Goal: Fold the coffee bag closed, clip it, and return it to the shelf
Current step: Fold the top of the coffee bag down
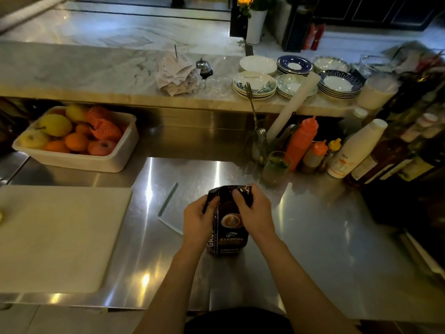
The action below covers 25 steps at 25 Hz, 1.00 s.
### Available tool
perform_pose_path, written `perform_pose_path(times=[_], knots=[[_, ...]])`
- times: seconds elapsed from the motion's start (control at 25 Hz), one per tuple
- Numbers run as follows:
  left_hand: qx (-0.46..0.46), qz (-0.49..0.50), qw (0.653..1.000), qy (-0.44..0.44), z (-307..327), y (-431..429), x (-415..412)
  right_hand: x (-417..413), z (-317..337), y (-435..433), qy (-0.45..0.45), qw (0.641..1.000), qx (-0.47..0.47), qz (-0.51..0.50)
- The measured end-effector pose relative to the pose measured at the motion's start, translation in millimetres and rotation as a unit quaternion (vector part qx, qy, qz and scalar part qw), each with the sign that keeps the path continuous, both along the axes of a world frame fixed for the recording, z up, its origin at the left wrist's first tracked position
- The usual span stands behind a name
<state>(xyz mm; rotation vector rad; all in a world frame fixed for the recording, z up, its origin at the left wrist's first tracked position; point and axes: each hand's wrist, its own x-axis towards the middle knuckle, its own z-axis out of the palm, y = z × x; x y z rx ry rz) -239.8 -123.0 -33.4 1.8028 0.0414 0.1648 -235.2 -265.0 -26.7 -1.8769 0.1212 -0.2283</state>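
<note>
Bag: dark glossy foil coffee bag upright on the steel counter, top being folded.
Hands: left hand and right hand grip its top.
Left: clipping, shelving; no clip visible.

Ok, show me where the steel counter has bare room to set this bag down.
Bare steel lies right of the coffee bag, before the dark unit at the right edge, and between the bag and the white cutting board. Crowded: the back right, packed with squeeze bottles and a glass.
</note>
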Motion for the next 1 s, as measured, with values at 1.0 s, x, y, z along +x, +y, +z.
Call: perform_pose_path(times=[1.0], knots=[[-0.017,-0.132,0.986,0.101,4.5,27.6,18.3,18.4,-10.3,-59.0,0.082,0.989,0.04,0.114]])
